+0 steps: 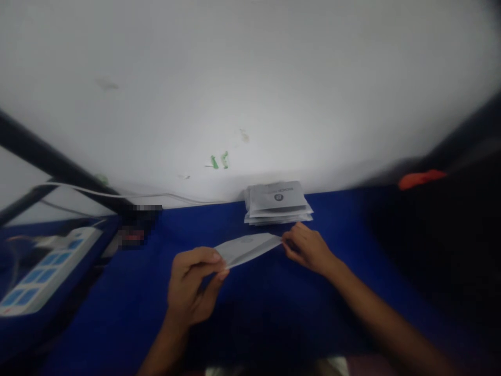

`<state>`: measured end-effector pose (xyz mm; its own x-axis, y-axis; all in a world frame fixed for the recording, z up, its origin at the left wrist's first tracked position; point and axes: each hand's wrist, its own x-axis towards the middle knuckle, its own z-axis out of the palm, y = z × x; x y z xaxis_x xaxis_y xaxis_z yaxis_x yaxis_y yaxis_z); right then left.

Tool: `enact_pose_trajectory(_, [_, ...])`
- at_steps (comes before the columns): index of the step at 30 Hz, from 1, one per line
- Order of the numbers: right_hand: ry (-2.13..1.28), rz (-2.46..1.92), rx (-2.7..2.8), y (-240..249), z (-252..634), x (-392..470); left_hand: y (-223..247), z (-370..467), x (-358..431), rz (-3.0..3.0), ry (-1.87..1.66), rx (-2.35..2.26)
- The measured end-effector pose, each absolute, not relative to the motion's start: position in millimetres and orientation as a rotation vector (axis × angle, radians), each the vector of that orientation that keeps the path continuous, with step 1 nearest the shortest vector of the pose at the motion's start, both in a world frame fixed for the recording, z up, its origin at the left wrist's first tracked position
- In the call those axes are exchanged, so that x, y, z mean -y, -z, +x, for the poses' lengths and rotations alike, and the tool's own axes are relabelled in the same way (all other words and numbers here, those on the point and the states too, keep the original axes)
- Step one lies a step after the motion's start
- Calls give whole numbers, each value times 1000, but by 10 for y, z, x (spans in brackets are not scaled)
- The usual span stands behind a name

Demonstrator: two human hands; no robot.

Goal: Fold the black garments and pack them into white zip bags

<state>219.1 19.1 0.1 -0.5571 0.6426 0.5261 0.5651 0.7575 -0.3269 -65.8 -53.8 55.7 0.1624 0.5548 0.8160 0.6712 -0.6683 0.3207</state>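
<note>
Between my two hands a thin whitish pouch (248,248) is held up above the blue tabletop, tilted, with a faint dark print on its face. My left hand (195,284) pinches its left end between thumb and fingers. At the opposite end, my right hand (307,246) grips the corner with its fingertips. Just behind lies a stack of similar pouches (277,201), the top one bearing a dark round logo and lettering. Whether anything is inside the held pouch I cannot tell.
The blue tabletop (136,292) meets a pale wall (274,94). A white power strip (50,271) with blue sockets lies at left, and a white cable (156,196) runs along the wall. An orange object (420,179) is at far right. Dark frame bars (50,162) stand on both sides.
</note>
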Motion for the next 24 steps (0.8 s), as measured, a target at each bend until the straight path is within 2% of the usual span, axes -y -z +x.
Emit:
enact_pose_trajectory(5, [-217,-934,2170,78,2184,-214,-499,-609,511,-2487,1695,1197])
enact_pose_trajectory(13, [-704,-1121,1626,285,2016,-207,-487,-447,516,-2526,1735,1132])
enact_pose_trajectory(17, [-936,-1069,1463,348,1985,-235,-476,-383,526,-2490,1770,1139])
enact_pose_trajectory(24, [-943,-1035,1457,410,1978,-277,-457,-313,525,-2464,1808,1120])
